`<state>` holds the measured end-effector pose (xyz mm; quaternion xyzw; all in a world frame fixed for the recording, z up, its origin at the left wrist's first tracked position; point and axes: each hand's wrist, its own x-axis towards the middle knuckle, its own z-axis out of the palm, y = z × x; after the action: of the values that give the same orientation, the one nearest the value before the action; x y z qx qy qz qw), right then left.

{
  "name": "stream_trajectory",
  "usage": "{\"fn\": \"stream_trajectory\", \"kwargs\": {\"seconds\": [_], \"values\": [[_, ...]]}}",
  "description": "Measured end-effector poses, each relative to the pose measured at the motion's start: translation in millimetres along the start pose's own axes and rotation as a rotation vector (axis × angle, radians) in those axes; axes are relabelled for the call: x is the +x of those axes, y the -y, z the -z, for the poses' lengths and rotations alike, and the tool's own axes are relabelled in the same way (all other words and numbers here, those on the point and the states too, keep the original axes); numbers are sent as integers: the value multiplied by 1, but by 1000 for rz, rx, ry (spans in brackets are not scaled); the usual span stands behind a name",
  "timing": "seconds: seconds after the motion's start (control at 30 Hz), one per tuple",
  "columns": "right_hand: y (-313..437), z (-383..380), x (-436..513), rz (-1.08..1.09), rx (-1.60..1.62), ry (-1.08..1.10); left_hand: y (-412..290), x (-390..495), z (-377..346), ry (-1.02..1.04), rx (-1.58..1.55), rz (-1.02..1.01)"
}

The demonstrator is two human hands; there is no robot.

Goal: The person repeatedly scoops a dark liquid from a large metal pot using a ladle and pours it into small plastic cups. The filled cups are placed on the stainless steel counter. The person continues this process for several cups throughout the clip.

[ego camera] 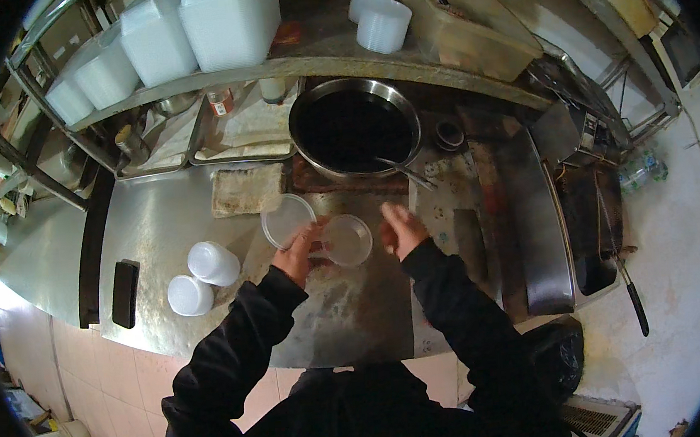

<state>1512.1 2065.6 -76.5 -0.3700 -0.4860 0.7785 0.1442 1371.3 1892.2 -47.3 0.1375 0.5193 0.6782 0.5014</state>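
Observation:
My left hand (pixel 296 255) grips a round clear plastic lid (pixel 288 220) by its rim, above the steel worktop (pixel 340 325). Close to its fingers, on the right, is a round clear plastic cup (pixel 347 240); whether the fingers hold it too is unclear. My right hand (pixel 401 229) is a little right of the cup, its fingers curled and somewhat blurred; I cannot tell whether anything is in them. Beyond the hands stands a wide steel bowl (pixel 348 131) of dark liquid, a metal utensil handle (pixel 408 173) leaning over its rim. Two stacks of white plastic cups (pixel 213 263) (pixel 190 295) stand left.
A folded cloth (pixel 247 190) lies left of the bowl, and a dark phone-like slab (pixel 125 294) near the worktop's left end. Metal trays (pixel 244 156) sit behind. The overhead shelf (pixel 312 67) carries stacked plastic containers (pixel 230 23). A fryer basket (pixel 593 216) is at the right.

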Motion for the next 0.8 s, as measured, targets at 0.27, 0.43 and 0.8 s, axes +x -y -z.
{"fn": "stream_trajectory", "kwargs": {"seconds": [0.27,0.43,0.8], "values": [[52,18,55,341,333,-222,-12,22,7,-95,-115,-74],[85,23,60,355,197,-220,-23,34,16,-158,-162,-128],[130,47,18,363,192,-221,-38,69,21,-130,-172,-168]]}}
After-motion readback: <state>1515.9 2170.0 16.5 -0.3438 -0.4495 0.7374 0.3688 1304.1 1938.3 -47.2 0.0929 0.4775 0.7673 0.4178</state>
